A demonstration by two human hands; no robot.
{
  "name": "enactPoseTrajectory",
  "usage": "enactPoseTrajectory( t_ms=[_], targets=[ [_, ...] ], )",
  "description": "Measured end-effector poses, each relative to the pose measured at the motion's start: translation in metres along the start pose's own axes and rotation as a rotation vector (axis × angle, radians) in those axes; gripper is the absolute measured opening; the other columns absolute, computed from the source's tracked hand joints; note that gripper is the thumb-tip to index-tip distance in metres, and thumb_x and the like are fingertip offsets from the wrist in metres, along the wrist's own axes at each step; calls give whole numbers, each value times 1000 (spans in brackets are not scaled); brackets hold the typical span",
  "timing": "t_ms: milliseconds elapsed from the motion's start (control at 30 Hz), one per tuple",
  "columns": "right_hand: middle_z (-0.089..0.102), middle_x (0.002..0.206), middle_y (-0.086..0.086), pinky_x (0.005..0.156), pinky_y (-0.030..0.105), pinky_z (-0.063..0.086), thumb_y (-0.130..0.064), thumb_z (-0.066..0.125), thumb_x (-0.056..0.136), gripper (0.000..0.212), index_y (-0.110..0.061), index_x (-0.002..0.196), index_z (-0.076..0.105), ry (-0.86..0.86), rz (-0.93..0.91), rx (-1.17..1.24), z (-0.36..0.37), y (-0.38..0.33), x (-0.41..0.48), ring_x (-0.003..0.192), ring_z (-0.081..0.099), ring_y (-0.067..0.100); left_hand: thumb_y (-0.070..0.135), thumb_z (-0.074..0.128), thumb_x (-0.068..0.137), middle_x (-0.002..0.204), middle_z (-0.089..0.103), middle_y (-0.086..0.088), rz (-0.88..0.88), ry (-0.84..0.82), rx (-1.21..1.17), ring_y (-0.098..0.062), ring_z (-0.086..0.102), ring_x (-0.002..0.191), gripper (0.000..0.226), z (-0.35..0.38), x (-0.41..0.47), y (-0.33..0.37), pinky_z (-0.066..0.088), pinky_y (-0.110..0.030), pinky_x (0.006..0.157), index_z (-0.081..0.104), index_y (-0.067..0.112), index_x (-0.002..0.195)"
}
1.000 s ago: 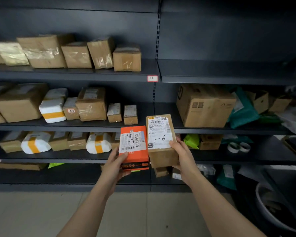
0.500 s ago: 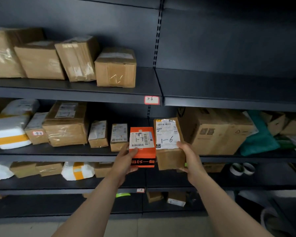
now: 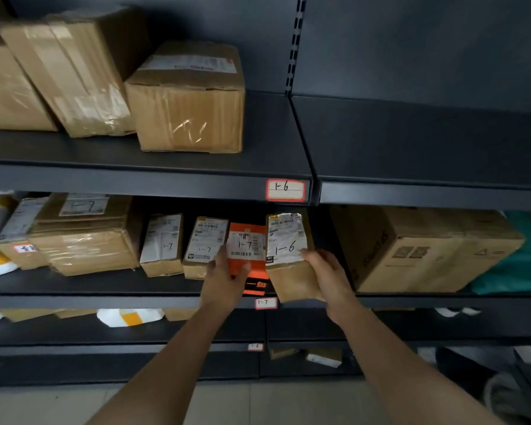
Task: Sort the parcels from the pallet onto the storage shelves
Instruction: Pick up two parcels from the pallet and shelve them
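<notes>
Facing dark metal shelves point(image 3: 411, 142); large matte carton point(image 3: 426, 250) right of the hands, tape-glossy cartons point(image 3: 190, 115) above; left hand point(image 3: 224, 280) gripping slim orange box point(image 3: 248, 256) marked 1-7 beside small labelled parcels point(image 3: 163, 243); right hand point(image 3: 328, 277) clasping brown parcel point(image 3: 288, 256) marked 1-6, below tag 1-6 point(image 3: 285, 189).

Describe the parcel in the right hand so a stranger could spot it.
Find the red-bordered shelf tag marked 1-7. Just above it, the right hand grips a brown parcel. Unlike the orange box beside it, marked 1-7, its white label reads 1-6.
</notes>
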State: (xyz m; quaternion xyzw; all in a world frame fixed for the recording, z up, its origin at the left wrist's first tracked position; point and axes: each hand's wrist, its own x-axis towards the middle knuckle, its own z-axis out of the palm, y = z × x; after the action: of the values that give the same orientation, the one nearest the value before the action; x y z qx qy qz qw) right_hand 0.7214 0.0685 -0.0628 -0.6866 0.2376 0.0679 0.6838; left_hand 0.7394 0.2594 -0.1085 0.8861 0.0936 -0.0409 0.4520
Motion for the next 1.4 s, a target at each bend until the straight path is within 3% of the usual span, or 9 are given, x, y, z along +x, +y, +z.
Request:
enactPoseTrajectory(
  t_ms=[233, 500, 600, 767, 900, 1067, 1167, 1267, 1400],
  targets=[
    [57, 105, -3, 89, 40, 51, -44, 65, 87, 39, -32, 120, 49, -35, 59, -9, 13, 7, 14, 97, 58, 18, 35, 60, 93, 142, 29, -12, 67, 26, 428, -29, 44, 125, 69, 2, 7, -13, 50, -41, 96, 24, 29, 151],
    [59, 109, 0, 71, 32, 50, -42, 64, 88, 37, -30, 122, 53, -44, 54, 54, 13, 13, 1, 97, 59, 18, 38, 56, 90, 140, 28, -12, 41, 94, 502, -32, 34, 129, 70, -5, 6, -6, 41, -46, 101, 22, 30, 151],
    [61, 113, 1, 71, 31, 50, -41, 64, 88, 40, -29, 125, 54, -69, 34, 88, 11, 14, -13, 98, 60, 17, 41, 47, 84, 142, 36, -8, 150, 174, 210, -28, 31, 133, 64, -8, -17, 1, 33, -47, 107, 38, 26, 146],
    [63, 110, -1, 73, 32, 51, -40, 62, 89, 41, -28, 127, 53, -123, -23, 102, 1, 15, -49, 98, 61, 15, 67, 60, 80, 149, 38, 12, 244, -52, -235, -9, 36, 136, 81, -7, -80, 18, 36, -40, 111, 31, 36, 149],
    [62, 106, -10, 77, 32, 51, -43, 56, 93, 37, -36, 128, 48, -226, -93, 73, -17, 16, -91, 96, 59, 9, 27, 74, 83, 128, 52, 30, 341, 8, -315, 7, 49, 120, 68, -5, -132, 30, 47, -26, 99, 34, 53, 132],
    [60, 122, -12, 100, 35, 46, -71, 52, 73, 71, -38, 136, 43, -349, -232, -51, -42, 15, -146, 110, 55, 9, 41, 75, 79, 124, 55, 27, 376, 171, -298, 4, 53, 117, 66, -13, -194, 36, 51, -27, 94, 34, 56, 129],
    [51, 136, -13, 85, 3, 38, -69, 61, 77, 70, -40, 137, 39, -399, -411, -120, -49, 11, -178, 118, 48, 6, 57, 64, 75, 128, 58, 17, 448, 263, -288, -2, 55, 117, 66, -22, -224, 42, 54, -35, 92, 40, 45, 136],
    [44, 140, -15, 95, 19, 46, -67, 66, 68, 71, -51, 131, 36, -376, -635, -176, -50, 7, -196, 127, 45, 2, 56, 59, 79, 130, 57, 12, 540, 346, -293, -2, 54, 116, 71, -40, -242, 58, 55, -25, 85, 41, 31, 143],
    [42, 138, -11, 99, 29, 50, -60, 64, 70, 86, -31, 146, 37, -262, -891, -221, -46, -22, -208, 127, 44, 5, 52, 57, 84, 130, 59, 3, 666, 417, -295, -14, 57, 118, 67, -73, -246, 95, 53, -41, 90, 48, 15, 139]
  ],
)
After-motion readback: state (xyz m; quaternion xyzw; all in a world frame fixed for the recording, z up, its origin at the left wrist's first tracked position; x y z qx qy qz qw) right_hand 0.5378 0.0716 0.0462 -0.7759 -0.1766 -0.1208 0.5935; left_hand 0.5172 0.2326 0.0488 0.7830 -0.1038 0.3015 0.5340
